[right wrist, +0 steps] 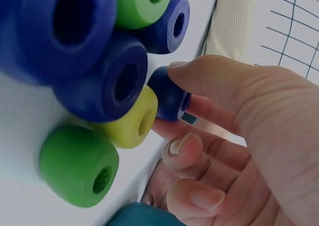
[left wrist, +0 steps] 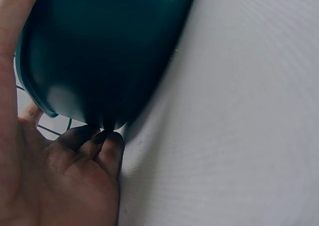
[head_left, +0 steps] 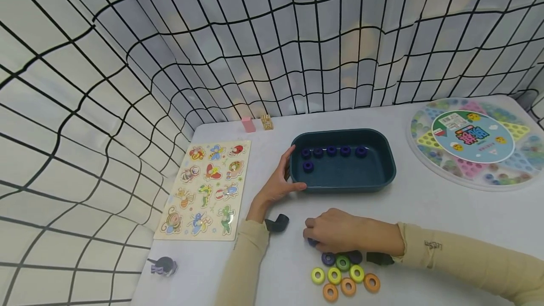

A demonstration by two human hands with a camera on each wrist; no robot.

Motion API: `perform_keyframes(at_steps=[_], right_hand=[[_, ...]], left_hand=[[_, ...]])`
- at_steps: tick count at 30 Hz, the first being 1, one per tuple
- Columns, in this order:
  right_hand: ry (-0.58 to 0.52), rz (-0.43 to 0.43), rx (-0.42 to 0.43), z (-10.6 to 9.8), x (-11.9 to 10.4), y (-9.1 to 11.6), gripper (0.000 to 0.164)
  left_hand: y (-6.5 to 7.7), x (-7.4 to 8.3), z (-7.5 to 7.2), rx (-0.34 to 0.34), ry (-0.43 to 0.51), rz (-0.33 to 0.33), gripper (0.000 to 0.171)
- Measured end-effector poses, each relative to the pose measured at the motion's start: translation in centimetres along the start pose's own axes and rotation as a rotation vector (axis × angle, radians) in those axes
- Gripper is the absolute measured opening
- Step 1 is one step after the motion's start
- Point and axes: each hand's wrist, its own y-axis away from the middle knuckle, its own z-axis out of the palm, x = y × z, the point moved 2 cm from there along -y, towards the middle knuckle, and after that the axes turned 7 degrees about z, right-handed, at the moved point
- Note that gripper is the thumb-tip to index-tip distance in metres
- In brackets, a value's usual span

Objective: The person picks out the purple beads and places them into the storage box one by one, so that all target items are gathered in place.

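Observation:
My left hand point(head_left: 277, 184) grips the left end of a dark teal tray point(head_left: 352, 174), thumb along its near side and fingers around the end. Inside the tray, several dark blue ring beads point(head_left: 331, 151) form a row at the back, with one more in front at the left. Between thumb and finger, my right hand point(head_left: 340, 230) pinches a blue ring bead point(right wrist: 167, 94) in front of the tray. Close by lie other ring beads: blue point(head_left: 328, 259), green point(head_left: 342, 262), yellow point(head_left: 334, 276) and orange point(head_left: 348, 286). The right hand partly covers the blue ones in the head view.
A puzzle board with cartoon insects point(head_left: 206, 190) lies at the left. At the right is a round clear bead case point(head_left: 473, 138). A pink block point(head_left: 248, 124) and a small wooden piece point(head_left: 267, 122) stand at the back edge, before black netting point(head_left: 297, 41). A small grey-purple object point(head_left: 164, 266) sits front left.

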Motion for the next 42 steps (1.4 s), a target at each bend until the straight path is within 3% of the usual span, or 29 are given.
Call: perform_keyframes(at_steps=[17,24,35,42], right_hand=[[-0.007,0.085,0.015,-1.4,1.4,1.1,0.024],[-0.096,0.156,-0.008,-2.4,2.6,1.9,0.027],[-0.123,0.197,0.177,-5.1,5.4,3.7,0.029],[-0.122,0.265,0.201,-6.1,8.4,3.6,0.030]], left_hand=[[-0.1,0.1,-0.1,0.022,-0.006,0.031,0.105],[-0.1,0.2,-0.2,0.023,-0.001,0.030,0.106],[0.0,-0.1,-0.2,0.006,0.010,0.036,0.105],[0.0,-0.1,-0.1,-0.001,0.013,0.034,0.104]])
